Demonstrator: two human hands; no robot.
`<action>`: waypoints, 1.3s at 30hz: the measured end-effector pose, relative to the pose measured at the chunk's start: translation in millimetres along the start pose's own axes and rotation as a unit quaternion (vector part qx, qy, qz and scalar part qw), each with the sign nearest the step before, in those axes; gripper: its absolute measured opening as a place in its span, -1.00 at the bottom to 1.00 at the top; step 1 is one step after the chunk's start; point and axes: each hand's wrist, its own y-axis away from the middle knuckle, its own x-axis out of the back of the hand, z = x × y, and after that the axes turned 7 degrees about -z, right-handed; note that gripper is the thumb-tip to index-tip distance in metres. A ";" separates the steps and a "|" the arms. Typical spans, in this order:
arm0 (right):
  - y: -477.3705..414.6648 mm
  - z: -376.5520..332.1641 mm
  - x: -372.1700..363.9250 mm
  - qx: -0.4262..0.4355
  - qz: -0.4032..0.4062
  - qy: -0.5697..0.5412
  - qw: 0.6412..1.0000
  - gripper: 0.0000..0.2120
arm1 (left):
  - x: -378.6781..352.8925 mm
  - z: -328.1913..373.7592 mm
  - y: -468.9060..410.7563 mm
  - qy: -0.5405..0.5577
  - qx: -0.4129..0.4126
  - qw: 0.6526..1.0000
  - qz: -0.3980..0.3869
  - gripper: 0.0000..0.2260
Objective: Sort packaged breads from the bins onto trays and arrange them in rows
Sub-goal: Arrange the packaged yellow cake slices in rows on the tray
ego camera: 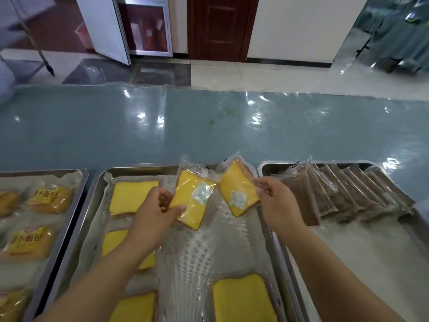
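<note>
Bread pack gripped at its side by the left hand, a second pack pinched by its film edge in the right hand, both above the middle tray. Slick film could slip, landing one crooked.

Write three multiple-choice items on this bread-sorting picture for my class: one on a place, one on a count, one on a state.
1. Where are the brown packaged breads?
A) left tray
B) middle tray
C) right tray

2. How many metal trays show?
A) two
B) three
C) five

3. What is the left hand doing?
A) resting open and empty
B) holding a yellow packet
C) gripping a brown bread

Answers:
1 C: they lean in a row on the right tray.
2 B: the left tray, middle tray and right tray lie side by side.
3 B: its thumb and fingers grip the yellow packet.
</note>
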 end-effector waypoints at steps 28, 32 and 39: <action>5.5 25.5 -14.9 0.130 -0.056 0.164 0.976 -0.66 | 18.4 -3.0 17.9 0.015 -0.063 0.995 -0.080 -0.68; 38.0 22.8 -12.5 0.098 -0.155 0.003 0.983 -0.77 | 2.4 0.7 21.3 0.014 -0.082 0.986 -0.148 -0.64; 51.5 29.4 -11.3 0.014 -0.082 0.168 0.982 -0.66 | -42.5 -6.3 21.8 0.030 0.002 0.998 -0.048 -0.57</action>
